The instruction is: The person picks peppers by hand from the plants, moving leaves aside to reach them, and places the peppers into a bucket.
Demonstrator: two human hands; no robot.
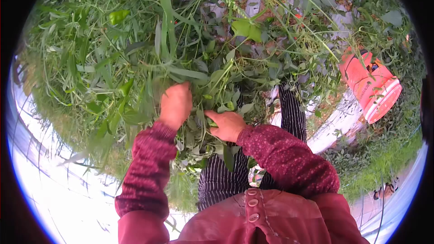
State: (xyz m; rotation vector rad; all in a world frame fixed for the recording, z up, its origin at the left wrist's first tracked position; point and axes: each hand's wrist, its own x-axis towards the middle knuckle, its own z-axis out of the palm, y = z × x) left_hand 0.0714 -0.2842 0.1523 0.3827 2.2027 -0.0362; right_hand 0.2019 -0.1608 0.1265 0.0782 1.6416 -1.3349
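My left hand [176,105], slightly blurred, is closed like a fist among the leaves and grass, and what its fingers hold is hidden. Just to its right and lower, my right hand [228,125] reaches into the plant with thumb and fingers bent round a small bright green pepper [212,124], mostly covered by the fingers. Green leaves and stems [219,79] surround both hands. Another green pepper [119,16] hangs at the upper left, and a bright green, pepper-like shape [247,30] shows above the hands.
A red bucket [368,86] lies tilted among the plants at the right, with something dark in its mouth. Pale ground sheeting [337,126] shows between the rows. My striped trousers [293,110] stand amid the foliage. Long grass [168,13] crosses the plants.
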